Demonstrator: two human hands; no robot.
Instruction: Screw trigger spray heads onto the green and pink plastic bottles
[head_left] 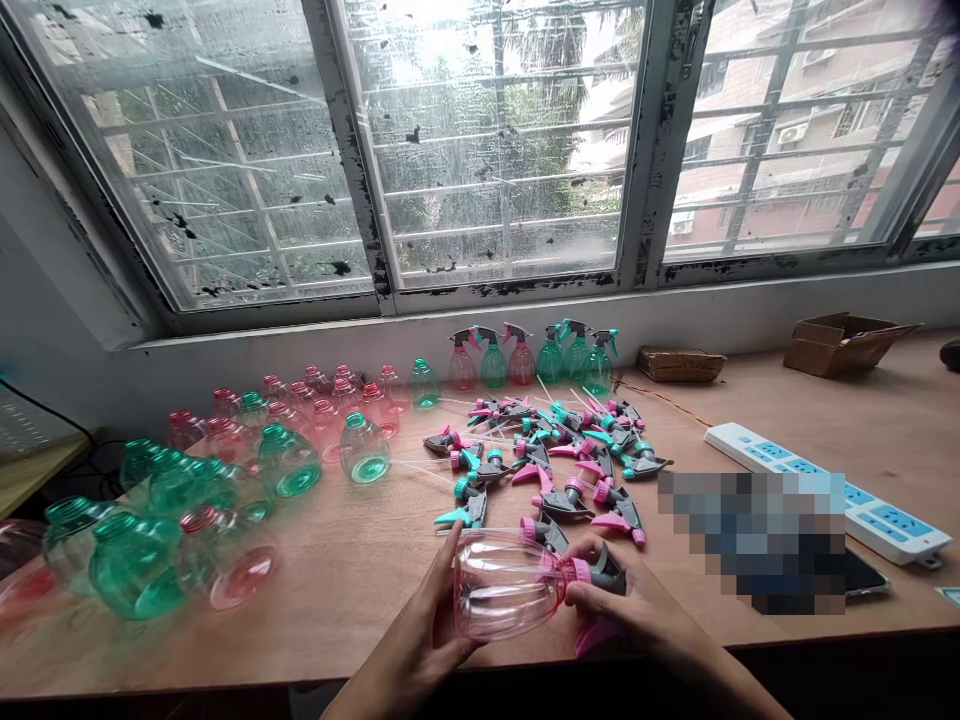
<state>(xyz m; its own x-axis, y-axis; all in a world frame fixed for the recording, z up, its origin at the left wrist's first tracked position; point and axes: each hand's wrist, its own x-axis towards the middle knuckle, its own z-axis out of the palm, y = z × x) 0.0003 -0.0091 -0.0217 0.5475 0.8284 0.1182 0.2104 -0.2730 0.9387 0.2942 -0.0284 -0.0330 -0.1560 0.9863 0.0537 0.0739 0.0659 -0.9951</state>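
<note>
A clear pink spray bottle [502, 590] lies sideways in the air above the table's front edge. My left hand [435, 610] grips its base end. At the neck, my right hand [622, 600] has its fingers closed round a grey and pink trigger sprayer head [604, 572], which sits at the bottle's mouth; whether it is screwed tight I cannot tell. The pink trigger hangs below, partly behind my fingers. Just beyond the bottle lies a pile of loose sprayer heads [566, 495], grey with pink or teal parts and thin white tubes.
Open pink and green bottles [365, 450] crowd the left of the table [337, 600]. Several bottles with sprayers [521, 360] stand by the wall. On the right are a white power strip [825, 490], a pixelated flat object [765, 540] and cardboard boxes [844, 345].
</note>
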